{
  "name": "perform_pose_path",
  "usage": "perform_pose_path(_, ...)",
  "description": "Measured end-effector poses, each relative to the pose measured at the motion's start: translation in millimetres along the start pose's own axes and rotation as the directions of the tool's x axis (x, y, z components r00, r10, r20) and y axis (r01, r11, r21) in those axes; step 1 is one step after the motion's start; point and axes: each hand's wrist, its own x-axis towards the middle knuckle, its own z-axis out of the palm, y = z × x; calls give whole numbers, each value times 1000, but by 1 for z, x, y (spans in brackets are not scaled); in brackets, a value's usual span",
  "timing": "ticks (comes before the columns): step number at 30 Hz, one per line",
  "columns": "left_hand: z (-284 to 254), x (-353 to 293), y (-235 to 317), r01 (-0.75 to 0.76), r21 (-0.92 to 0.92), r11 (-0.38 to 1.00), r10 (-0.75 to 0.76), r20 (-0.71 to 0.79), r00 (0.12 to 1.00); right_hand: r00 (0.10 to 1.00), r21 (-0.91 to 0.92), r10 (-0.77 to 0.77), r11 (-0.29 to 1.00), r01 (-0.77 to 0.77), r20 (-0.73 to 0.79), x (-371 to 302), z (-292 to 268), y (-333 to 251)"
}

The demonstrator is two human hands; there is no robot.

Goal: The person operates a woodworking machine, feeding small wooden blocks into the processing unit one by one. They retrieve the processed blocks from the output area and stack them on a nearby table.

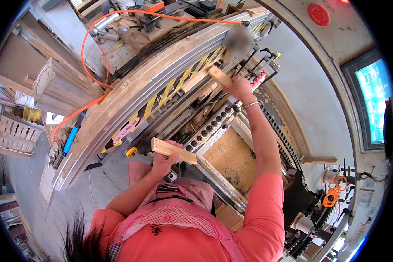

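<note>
My left hand (163,164) grips a short light wooden block (174,150), its thumb across the near side and fingers behind. This block is held in front of my apron, beside the near end of a row of black round knobs (208,125). My right arm reaches far forward over the machine. At its end my right hand (241,91) is closed around one end of a second wooden block (219,77), whose other end points up and left toward the striped rail. The fingertips under that block are partly hidden.
A long machine beam (135,83) with a yellow-black striped edge runs diagonally across. An orange hose (84,46) loops over it, near a blue air gun (74,134). A sawdust-covered bed (231,153) lies below my right arm. Control screen (372,100) and red stop button (319,14) stand at right.
</note>
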Motion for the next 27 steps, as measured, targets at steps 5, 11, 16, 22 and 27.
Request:
perform_pose_path(5,3,0,0,11,-51,999,-12,-13,1000,999,-112,-9,994,4,-44,-6,1,-7)
perform_pose_path(11,1,0,1,-11,-2,1000,11,14,1000,999,-123,-13,992,9,-29,3,-1,-14)
perform_pose_path(16,1,0,3,17,-43,999,-17,3,1000,999,-30,30,999,-31,-25,-3,3,-7)
perform_pose_path(22,0,1,3,32,-65,997,-32,5,999,997,-100,82,992,-82,0,1,2,-12)
perform_pose_path(27,1,2,4,21,-60,998,-21,14,1000,993,-128,113,985,-111,12,10,3,-15)
